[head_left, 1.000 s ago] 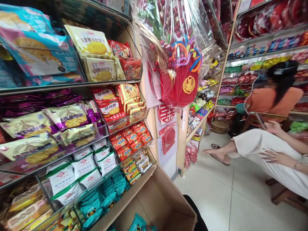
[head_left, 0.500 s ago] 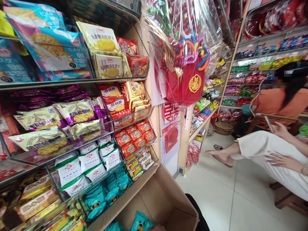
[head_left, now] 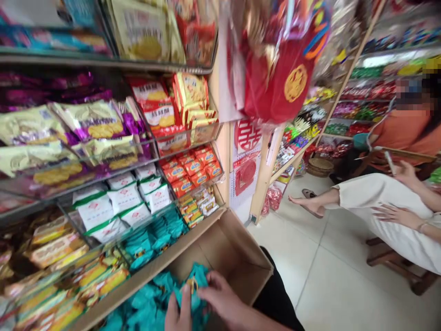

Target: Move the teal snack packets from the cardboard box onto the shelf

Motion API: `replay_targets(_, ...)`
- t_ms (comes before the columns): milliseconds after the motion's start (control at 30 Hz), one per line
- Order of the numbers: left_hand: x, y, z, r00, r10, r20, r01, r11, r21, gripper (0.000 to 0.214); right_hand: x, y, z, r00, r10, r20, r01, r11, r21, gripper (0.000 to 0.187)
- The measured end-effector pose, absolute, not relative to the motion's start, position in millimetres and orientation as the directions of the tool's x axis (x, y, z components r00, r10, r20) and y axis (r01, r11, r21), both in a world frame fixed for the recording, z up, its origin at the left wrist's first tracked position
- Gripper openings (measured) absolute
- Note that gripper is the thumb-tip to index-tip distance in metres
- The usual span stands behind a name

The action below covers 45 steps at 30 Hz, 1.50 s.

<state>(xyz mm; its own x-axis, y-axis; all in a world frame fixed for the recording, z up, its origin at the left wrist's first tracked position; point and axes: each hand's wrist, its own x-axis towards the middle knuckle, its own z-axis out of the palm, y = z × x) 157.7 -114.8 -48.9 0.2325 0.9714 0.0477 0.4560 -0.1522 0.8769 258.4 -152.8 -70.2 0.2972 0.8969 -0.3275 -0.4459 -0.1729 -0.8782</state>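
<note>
Teal packets (head_left: 138, 303): loose pile inside the cardboard box (head_left: 237, 243), mostly toward its near left part.
Handled packet (head_left: 198, 271): teal, inside the box, at the far end of the pile, between the two hands; print blurred.
Left hand (head_left: 179, 312): over the pile in the box; two digits raised, small gap between them, one tip against the handled packet; cannot tell whether they grip it.
Right hand (head_left: 223, 294): inside the box; fingers bent, tips against the packet's right side; clamped or merely touching, cannot tell.
Snack rack (head_left: 224, 161): left of and beyond the box; shelved teal packs (head_left: 139, 243) just past the box's left edge, white packets (head_left: 127, 197) above these.
Red bag (head_left: 275, 82): above and beyond the box, in clear wrap.
Seated person (head_left: 379, 197): right of the box, pale trousers, one hand on a leg, wooden stool (head_left: 396, 264) below.
Person in orange (head_left: 403, 128): farther beyond the box, to its right.
</note>
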Motion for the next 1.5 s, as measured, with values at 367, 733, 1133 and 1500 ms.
replay_targets(367,178.3,-115.7,-32.6,0.110,0.989,-0.099,0.178,0.078,0.981,0.036,274.2,-139.4,-48.9,0.614,0.789,0.033,0.121,-0.052,-0.991,0.038)
replay_targets(733,172.8,-115.2,-44.1,0.036,0.997,-0.061,0.142,0.056,0.988,0.036,273.0,-143.3,-54.7,0.634,0.771,0.057,0.233,-0.120,-0.965,0.042)
replay_targets(1133,177.2,-106.9,-30.3,-0.007,0.976,-0.219,-0.006,0.219,0.976,0.039,275.6,-138.8,-37.9,0.561,0.821,-0.108,-0.039,-0.104,-0.994,0.043)
replay_targets(1500,137.9,-112.8,-49.6,0.318,0.947,-0.040,0.315,-0.065,0.947,0.038,284.8,-150.6,-29.0,0.191,0.975,0.116,0.559,-0.011,-0.829,0.048)
